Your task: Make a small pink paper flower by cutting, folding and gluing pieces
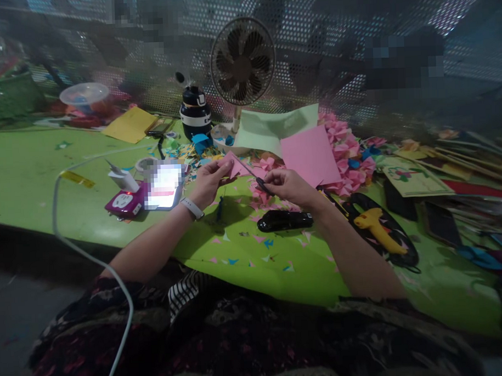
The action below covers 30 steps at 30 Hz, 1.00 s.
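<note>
My left hand (210, 181) pinches a small folded piece of pink paper (237, 165) above the table. Fingers of my right hand (287, 185) are closed round the dark handles of scissors (259, 182), whose thin blade points up and left to the pink paper. Whether the blade touches the paper I cannot tell. Below my hands a black stapler (284, 220) lies on the green table (253, 264) among small paper scraps. Behind my right hand are a pink paper sheet (309, 156) and a pile of pink folded paper pieces (346, 146).
A phone (164, 185) with a lit screen and a purple power socket (126, 202) are on the left, beside a white cable (56, 203). Behind stand a bottle (195, 116) and a fan (242, 62). A yellow glue gun (380, 230) lies at right.
</note>
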Each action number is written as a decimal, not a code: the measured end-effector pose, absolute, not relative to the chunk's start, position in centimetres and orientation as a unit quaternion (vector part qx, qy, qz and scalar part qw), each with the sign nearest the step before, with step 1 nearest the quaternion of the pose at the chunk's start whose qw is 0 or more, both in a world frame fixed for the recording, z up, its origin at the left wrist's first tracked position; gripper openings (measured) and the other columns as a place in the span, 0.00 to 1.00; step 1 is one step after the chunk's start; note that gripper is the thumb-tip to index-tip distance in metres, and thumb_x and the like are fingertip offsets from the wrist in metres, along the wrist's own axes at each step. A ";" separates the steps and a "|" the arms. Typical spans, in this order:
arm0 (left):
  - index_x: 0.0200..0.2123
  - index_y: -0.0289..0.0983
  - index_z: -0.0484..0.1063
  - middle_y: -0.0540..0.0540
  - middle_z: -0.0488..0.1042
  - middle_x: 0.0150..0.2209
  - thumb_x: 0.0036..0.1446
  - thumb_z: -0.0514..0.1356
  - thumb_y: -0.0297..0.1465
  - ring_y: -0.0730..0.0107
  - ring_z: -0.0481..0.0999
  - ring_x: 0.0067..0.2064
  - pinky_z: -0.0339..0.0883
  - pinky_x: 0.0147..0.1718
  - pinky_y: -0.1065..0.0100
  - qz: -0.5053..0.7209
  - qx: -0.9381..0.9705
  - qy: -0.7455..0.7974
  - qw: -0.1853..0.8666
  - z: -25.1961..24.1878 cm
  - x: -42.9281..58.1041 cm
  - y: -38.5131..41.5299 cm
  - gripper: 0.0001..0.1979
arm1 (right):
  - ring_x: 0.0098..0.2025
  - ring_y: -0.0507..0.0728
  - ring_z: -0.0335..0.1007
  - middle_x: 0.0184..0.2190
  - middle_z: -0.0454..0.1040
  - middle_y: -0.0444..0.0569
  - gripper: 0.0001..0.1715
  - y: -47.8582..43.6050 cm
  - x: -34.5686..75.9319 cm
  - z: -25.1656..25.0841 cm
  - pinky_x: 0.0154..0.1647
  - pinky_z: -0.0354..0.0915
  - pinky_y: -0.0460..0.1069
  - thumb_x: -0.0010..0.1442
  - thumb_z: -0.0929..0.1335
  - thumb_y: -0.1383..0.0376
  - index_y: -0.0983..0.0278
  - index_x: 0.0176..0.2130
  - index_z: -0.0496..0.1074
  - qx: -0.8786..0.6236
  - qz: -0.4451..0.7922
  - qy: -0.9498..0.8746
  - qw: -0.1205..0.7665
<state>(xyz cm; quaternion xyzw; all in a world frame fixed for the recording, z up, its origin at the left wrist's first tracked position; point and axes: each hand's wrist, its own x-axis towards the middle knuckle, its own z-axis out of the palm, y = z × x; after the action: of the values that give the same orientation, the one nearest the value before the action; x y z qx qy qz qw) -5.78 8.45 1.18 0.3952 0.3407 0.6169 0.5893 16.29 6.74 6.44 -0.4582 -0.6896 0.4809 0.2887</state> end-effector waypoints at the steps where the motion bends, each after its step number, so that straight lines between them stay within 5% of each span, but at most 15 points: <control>1: 0.30 0.35 0.76 0.52 0.76 0.29 0.43 0.75 0.39 0.79 0.75 0.30 0.75 0.34 0.73 0.616 0.397 0.342 0.589 1.2 -5.8 8.5 0.17 | 0.25 0.49 0.64 0.22 0.70 0.42 0.29 6.7 16.3 6.5 0.25 0.56 0.46 0.43 0.78 0.45 0.65 0.29 0.68 -0.460 0.482 -0.688 0.287; 30: 0.29 0.35 0.75 0.53 0.75 0.28 0.37 0.77 0.43 0.80 0.75 0.30 0.76 0.34 0.73 0.606 0.400 0.338 0.599 1.0 -5.6 8.2 0.22 | 0.25 0.48 0.64 0.22 0.72 0.43 0.27 6.8 16.3 6.2 0.25 0.56 0.46 0.45 0.78 0.49 0.66 0.29 0.70 -0.467 0.496 -0.674 0.284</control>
<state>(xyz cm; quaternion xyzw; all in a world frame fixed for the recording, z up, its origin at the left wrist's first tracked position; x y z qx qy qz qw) -5.56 8.22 1.00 0.3996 0.3379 0.6056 0.5995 16.30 6.77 6.20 -0.4670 -0.6744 0.4965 0.2838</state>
